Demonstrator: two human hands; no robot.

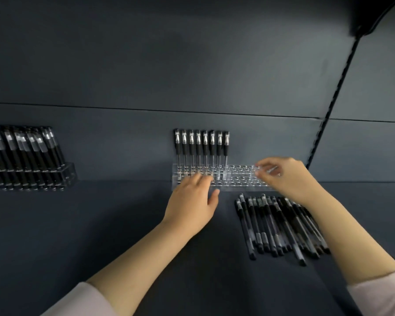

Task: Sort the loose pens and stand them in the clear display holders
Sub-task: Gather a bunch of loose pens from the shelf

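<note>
My left hand (192, 198) rests flat on the clear holder (237, 179); my right hand (285, 176) is blurred, grip unclear. Loose pens (278, 226) lie near-right on the desk (100, 224): light, stiff, slick, so I'd pinch mid-barrel

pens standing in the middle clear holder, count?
8 pens, side by side in the back row of the middle holder, over its left half. The left hand covers some front holes, so more could hide.
</note>
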